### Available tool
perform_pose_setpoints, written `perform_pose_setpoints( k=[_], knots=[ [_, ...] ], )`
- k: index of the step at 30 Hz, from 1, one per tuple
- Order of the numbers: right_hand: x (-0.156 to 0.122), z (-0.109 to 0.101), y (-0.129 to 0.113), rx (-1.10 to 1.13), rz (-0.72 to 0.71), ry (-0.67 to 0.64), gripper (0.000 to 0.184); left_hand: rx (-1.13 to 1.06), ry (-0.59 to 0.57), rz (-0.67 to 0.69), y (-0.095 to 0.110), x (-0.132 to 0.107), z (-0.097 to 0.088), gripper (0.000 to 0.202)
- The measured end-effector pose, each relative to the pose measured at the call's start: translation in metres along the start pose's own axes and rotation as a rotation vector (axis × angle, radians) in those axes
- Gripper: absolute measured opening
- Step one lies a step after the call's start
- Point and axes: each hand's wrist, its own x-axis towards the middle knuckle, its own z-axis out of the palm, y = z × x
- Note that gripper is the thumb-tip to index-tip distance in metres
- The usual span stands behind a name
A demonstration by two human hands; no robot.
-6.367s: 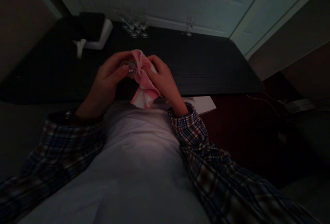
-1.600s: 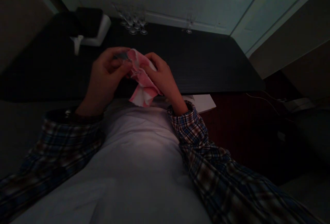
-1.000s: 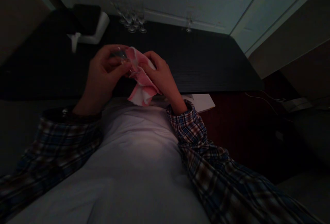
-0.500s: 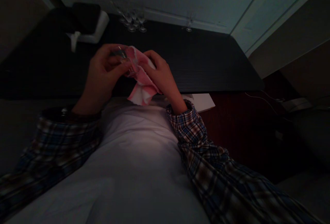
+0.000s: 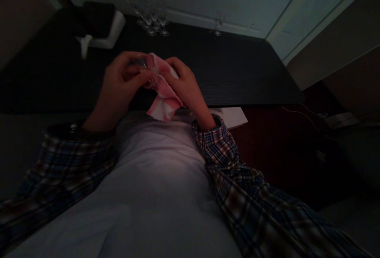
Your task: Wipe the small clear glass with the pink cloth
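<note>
My left hand point(image 5: 120, 84) is closed around a small clear glass point(image 5: 144, 62), its fingers behind and thumb in front. A pink and white cloth point(image 5: 164, 92) is bunched against the right side of the glass and covers part of it. My right hand point(image 5: 184, 82) grips this cloth, with the thumb pressed on its front; one corner of the cloth hangs down below. Both hands are above the near edge of the dark table point(image 5: 243, 72). The picture is dim, so the covered end of the glass is hidden.
Several stemmed glasses point(image 5: 152, 22) stand together at the table's back, and a single stemmed glass point(image 5: 218, 26) stands apart to their right. A black and white box-like object point(image 5: 111, 32) is at the back left. Below the front edge lies a white box point(image 5: 234, 117); a cable point(image 5: 303, 113) runs at right.
My left hand has shifted very slightly to the right, and the glass has turned a little in it. The right hand and cloth stay nearly in the same place.
</note>
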Motion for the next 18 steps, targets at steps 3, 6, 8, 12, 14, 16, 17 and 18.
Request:
perform_pose_setpoints(
  k=[3,6,8,12,14,16,17,18],
  knots=[
    [-0.0020,-0.0009,-0.0035,-0.007,0.029,-0.003,0.020,-0.012,0.004,-0.015,0.0039,-0.0007,0.0016,0.041],
    [-0.0023,-0.0011,-0.0046,-0.022,0.061,-0.014,0.018,-0.028,0.003,-0.015,0.0051,-0.0010,0.0022,0.041],
    [-0.0013,-0.0005,-0.0032,-0.029,0.074,-0.015,0.019,-0.034,0.002,-0.007,0.0046,-0.0008,0.0022,0.041],
    [0.0006,0.0010,0.0002,-0.004,0.047,-0.002,0.021,-0.009,0.012,-0.002,0.0039,-0.0002,0.0018,0.039],
    [0.0006,0.0010,0.0002,0.005,0.047,0.002,0.022,-0.004,0.008,-0.012,0.0044,-0.0001,0.0019,0.038],
    [0.0002,0.0008,-0.0006,0.012,0.044,0.005,0.022,-0.019,0.005,-0.017,0.0052,-0.0002,0.0022,0.038],
    [0.0001,0.0007,-0.0009,0.017,0.040,0.007,0.022,-0.024,0.003,-0.018,0.0057,-0.0003,0.0023,0.038],
    [0.0000,0.0006,-0.0011,0.021,0.037,0.009,0.022,-0.023,0.002,-0.015,0.0061,-0.0003,0.0025,0.038]
  ],
)
